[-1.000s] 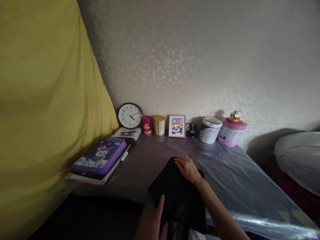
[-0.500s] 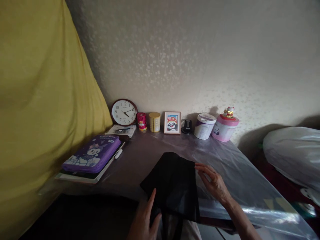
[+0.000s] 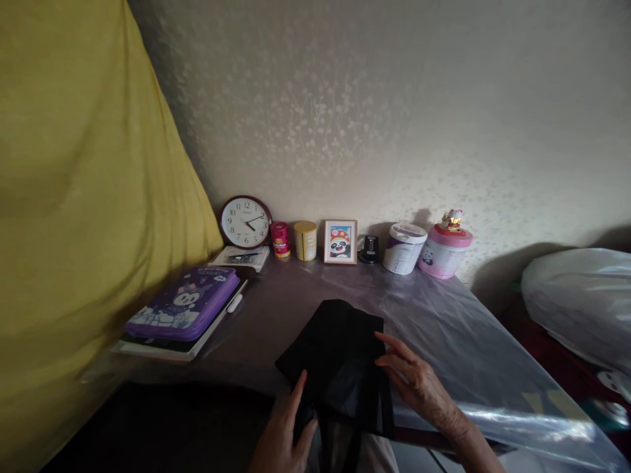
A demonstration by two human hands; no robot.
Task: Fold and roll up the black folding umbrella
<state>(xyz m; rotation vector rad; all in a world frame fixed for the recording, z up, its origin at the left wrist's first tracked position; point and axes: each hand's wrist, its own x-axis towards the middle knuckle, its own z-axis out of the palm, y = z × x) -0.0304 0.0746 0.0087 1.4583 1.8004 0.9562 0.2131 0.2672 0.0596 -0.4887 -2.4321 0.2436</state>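
Observation:
A piece of black fabric (image 3: 340,364), perhaps a bag, lies folded at the table's front edge, with dark straps hanging below it. My left hand (image 3: 286,427) rests at its lower left, index finger and thumb apart on the cloth. Along the right side of the fabric, my right hand (image 3: 411,378) has its fingers spread, the tips touching the cloth near its edge. Neither hand visibly grips it. The undersides of the fingers are hidden.
A purple case (image 3: 185,303) lies on books at left, beside a yellow curtain (image 3: 98,197). Along the wall stand a clock (image 3: 246,223), a pink can (image 3: 280,240), a yellow can (image 3: 305,241), a picture frame (image 3: 340,242), a black object (image 3: 369,249) and two tubs (image 3: 404,249).
My right hand has moved left and slightly down, from the fabric's upper right corner onto its right side. My left hand and the fabric have hardly shifted.

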